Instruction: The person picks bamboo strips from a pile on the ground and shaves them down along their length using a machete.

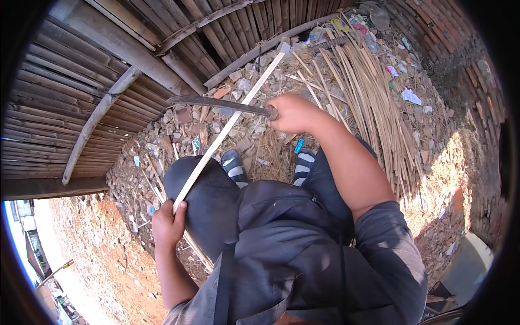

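Note:
My left hand is closed around the lower part of a long pale bamboo strip, beside my left knee. The strip slants up and away over the rubble, its far end near the bamboo wall. In my right hand is the handle of a machete, gripped in a fist. Its long dark blade points left, with a slightly hooked tip, and crosses the strip in this view. Both my feet, in striped sandals, rest on the ground below the strip and the blade.
Many cut bamboo strips lie piled on the right. A bamboo-slat wall with poles rises at the left and ahead. A brick wall stands at the right. Stones, straw and litter cover the ground, including a small blue wrapper.

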Demonstrator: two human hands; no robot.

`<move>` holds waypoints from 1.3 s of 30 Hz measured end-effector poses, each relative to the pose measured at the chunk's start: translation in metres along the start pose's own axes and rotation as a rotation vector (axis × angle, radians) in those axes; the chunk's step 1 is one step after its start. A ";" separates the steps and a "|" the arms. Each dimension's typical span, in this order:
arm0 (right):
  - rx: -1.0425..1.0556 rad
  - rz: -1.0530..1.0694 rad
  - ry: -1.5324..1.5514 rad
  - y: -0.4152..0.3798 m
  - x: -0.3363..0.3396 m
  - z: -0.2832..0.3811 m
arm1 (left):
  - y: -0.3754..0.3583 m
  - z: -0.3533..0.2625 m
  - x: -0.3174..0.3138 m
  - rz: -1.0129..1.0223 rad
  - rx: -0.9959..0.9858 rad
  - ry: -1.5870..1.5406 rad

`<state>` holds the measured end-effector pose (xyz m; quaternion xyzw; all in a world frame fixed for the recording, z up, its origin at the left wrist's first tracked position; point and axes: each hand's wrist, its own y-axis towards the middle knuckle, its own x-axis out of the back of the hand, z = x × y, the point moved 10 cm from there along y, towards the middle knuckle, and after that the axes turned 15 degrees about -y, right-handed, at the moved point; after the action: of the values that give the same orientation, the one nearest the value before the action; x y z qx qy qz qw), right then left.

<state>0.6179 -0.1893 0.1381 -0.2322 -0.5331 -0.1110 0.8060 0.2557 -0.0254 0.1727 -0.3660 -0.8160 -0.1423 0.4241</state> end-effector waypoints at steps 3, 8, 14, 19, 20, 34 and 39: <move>0.015 0.065 -0.045 -0.011 0.001 0.016 | 0.002 -0.001 -0.001 0.025 0.031 -0.004; 0.073 0.005 0.022 0.004 -0.002 0.001 | 0.002 0.005 -0.001 0.034 0.028 -0.055; 0.013 -0.076 0.037 0.004 -0.003 -0.007 | 0.001 0.006 0.000 0.039 0.075 -0.014; 0.097 0.038 -0.086 -0.010 -0.008 0.029 | 0.005 0.001 -0.002 0.044 0.027 -0.021; 0.107 0.051 -0.057 -0.007 -0.007 0.027 | 0.005 0.001 -0.002 0.048 0.027 -0.043; 0.081 0.007 -0.039 -0.008 -0.007 0.020 | 0.004 -0.003 -0.001 0.038 0.036 -0.029; 0.008 -0.086 0.052 0.017 0.000 -0.018 | 0.001 0.005 -0.001 0.013 0.015 -0.060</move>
<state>0.6395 -0.1840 0.1275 -0.2029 -0.5220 -0.1492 0.8149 0.2533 -0.0223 0.1687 -0.3722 -0.8270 -0.1222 0.4032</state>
